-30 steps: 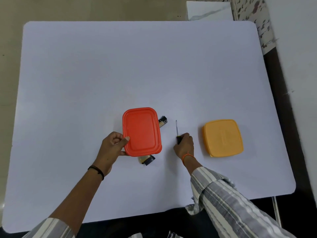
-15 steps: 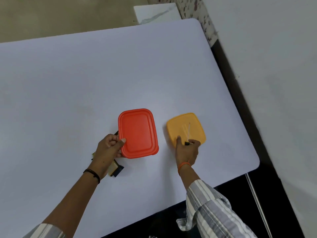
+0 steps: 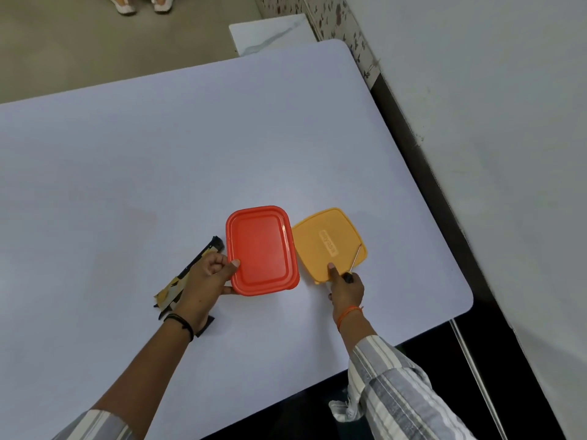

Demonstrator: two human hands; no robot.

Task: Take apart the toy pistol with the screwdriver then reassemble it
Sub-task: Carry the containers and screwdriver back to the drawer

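While each hand grips a container, white table beside grey wall, beige floor.

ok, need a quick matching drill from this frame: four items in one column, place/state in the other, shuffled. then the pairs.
Items
1. red container
2. yellow container
3. screwdriver
4. toy pistol

Place or state
A. lies on the white table, partly under the left hand
B. gripped at its near left corner by the left hand
C. held in the right hand, shaft over a lid
D. rightmost box, right thumb on its near edge

Pairs: 1-B, 2-D, 3-C, 4-A
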